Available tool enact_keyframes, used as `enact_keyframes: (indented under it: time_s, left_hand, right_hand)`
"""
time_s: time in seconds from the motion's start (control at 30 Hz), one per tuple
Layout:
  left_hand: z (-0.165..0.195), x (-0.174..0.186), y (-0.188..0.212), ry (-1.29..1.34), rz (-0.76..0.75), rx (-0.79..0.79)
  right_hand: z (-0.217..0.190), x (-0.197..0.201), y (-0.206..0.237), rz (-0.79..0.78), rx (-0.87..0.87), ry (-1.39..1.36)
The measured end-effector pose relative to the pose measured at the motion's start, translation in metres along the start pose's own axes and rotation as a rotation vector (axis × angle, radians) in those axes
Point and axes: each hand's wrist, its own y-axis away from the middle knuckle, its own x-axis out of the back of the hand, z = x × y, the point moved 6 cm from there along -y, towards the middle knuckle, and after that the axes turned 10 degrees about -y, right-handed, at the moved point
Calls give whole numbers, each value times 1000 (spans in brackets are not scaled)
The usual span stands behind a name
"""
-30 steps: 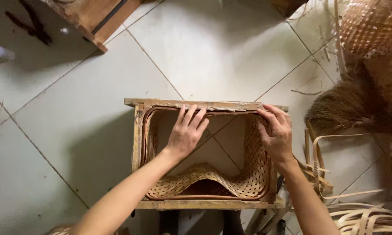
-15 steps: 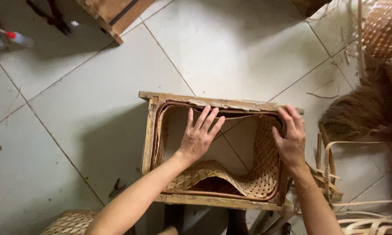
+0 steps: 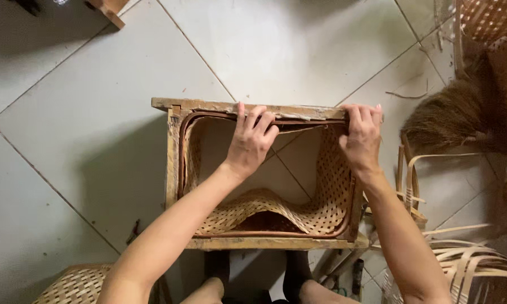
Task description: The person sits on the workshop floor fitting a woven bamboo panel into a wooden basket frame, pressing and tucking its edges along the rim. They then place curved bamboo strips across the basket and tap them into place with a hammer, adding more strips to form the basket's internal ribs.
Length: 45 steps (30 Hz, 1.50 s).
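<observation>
A rectangular wooden frame (image 3: 173,169) stands on the tiled floor below me. Inside it sits a woven bamboo mat (image 3: 321,211), bent into a basket shape, with a dark brown rim strip (image 3: 181,152) running along the frame's inner edge. My left hand (image 3: 252,138) presses on the far rail of the frame, fingers curled over the rim strip. My right hand (image 3: 362,135) grips the far right corner, fingers over the rail and the weave. My knees show at the bottom edge.
Loose bamboo strips (image 3: 467,264) lie in a pile at the lower right. A brown fibre broom (image 3: 456,115) lies at the right. A woven basket (image 3: 76,284) sits at the lower left, another woven piece (image 3: 490,17) at the top right. A wooden block (image 3: 110,8) is at the top.
Both hands have moved up to the frame's far rail and curled their fingers over it. The view has shifted, so the frame sits more central.
</observation>
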Motion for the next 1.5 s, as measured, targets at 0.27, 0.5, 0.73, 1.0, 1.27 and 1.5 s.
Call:
enact_keyframes:
  time_s: [0.27, 0.5, 0.73, 1.0, 1.27, 1.5]
  left_hand:
    - [66, 75, 98, 403, -464, -11]
    - [78, 61, 152, 231, -448, -156]
    - [80, 64, 150, 249, -473, -196]
    - [79, 69, 149, 261, -385, -198]
    - [71, 70, 135, 400, -417, -133]
    - [-103, 65, 38, 68, -271, 431]
  right_hand:
    - [-76, -46, 92, -255, 543, -288]
    - [28, -167, 188, -953, 543, 522]
    - [-21, -178, 166, -1156, 216, -193]
    - [-102, -180, 151, -1302, -84, -692]
    - [-108, -161, 129, -1092, 45, -460]
    - [-129, -53, 36, 167, 617, -278]
